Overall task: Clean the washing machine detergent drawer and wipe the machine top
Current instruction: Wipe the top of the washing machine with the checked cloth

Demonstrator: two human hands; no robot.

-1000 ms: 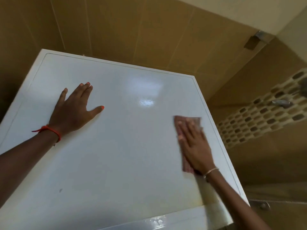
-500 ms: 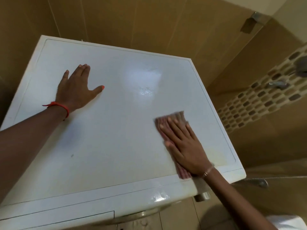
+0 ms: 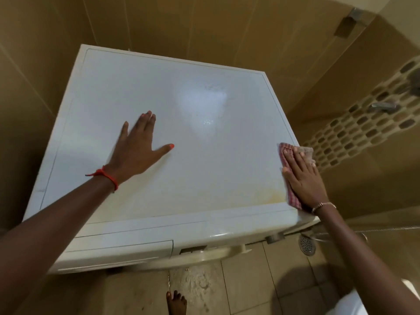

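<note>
Since half a second ago, the right hand [image 3: 304, 180] has slid its pink-and-white checked cloth [image 3: 286, 149] from the middle right of the white washing machine top [image 3: 204, 173] out to the right edge. The left hand [image 3: 136, 151] has shifted from the rear left toward the middle.

Now the right hand lies flat on the cloth near the front right corner. Its fingers are straight and pressed close together, with the thumb lying on the inner side. The cloth shows beyond the fingertips and below the palm, and its far end looks to hang slightly past the right edge. A thin metal bangle [image 3: 322, 205] circles that wrist.

The left hand rests palm down on the bare top, well apart from the cloth. Three fingers lie together, the little finger a bit apart and the thumb spread wide to the right. A red thread bracelet [image 3: 106, 176] sits on its wrist.

A yellowish stain [image 3: 270, 194] marks the top near the front right corner, just beside the cloth. A patch of glare [image 3: 204, 110] lies toward the rear.

Below the front edge, at the machine's front left, the white rectangular detergent drawer [image 3: 118, 248] sits flush with the panel — neither hand touches it.

On the beige tiled floor [image 3: 250, 280] are a bare foot [image 3: 176, 303] and, to the right, a round metal drain [image 3: 307, 244].
</note>
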